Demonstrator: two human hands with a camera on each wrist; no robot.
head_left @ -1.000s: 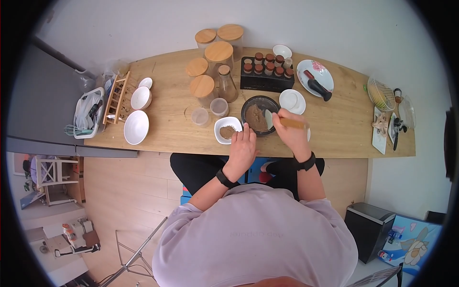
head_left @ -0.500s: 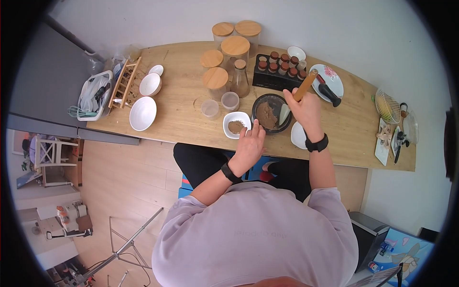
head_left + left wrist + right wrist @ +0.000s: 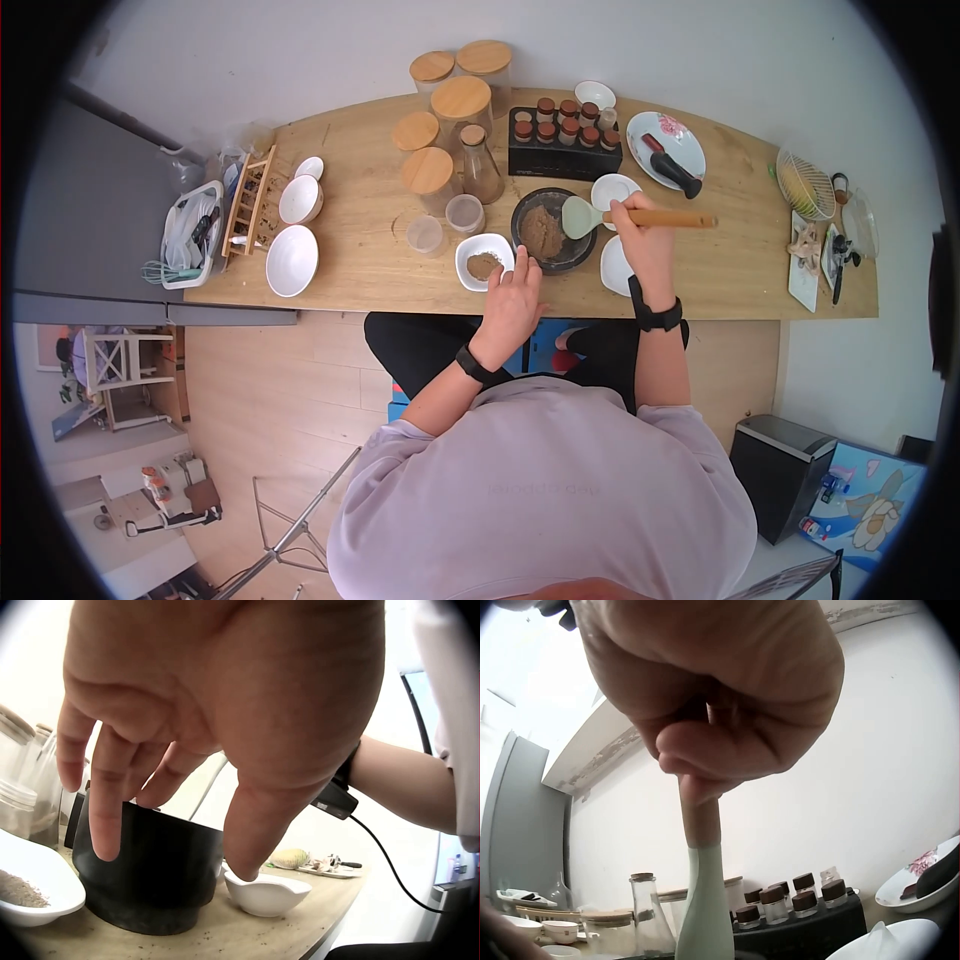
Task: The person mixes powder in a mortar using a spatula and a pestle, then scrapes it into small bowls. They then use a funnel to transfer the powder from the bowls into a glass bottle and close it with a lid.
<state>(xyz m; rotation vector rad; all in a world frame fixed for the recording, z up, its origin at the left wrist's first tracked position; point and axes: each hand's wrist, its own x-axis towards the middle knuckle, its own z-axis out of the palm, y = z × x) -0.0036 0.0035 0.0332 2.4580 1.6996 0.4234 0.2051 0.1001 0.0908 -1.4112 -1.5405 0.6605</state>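
In the head view, a dark mortar-like bowl [image 3: 574, 259] holds brown powder [image 3: 540, 236]. My right hand [image 3: 645, 245] grips the wooden handle of a spatula [image 3: 577, 217], whose pale green blade is over the bowl's right side. Curled fingers wrap that handle in the right wrist view, the green neck [image 3: 706, 907] pointing down. My left hand [image 3: 511, 308] rests with extended fingers at the bowl's near left rim. The left wrist view shows its fingers and thumb spread about the black wall [image 3: 150, 862]. Left of it stands a white square bowl [image 3: 464, 272] with brown grounds.
Two small clear tubs [image 3: 425, 236] and wooden-lidded jars [image 3: 430, 172] stand to the left. Behind is a black rack [image 3: 560, 160] of brown-capped spice bottles. White dishes [image 3: 616, 268] lie close on the right, with a floral plate [image 3: 640, 130] farther back.
The right hand has swung the spatula from upright to nearly level, its handle now pointing right and its blade lifted to the bowl's upper right. The left hand stays at the rim.
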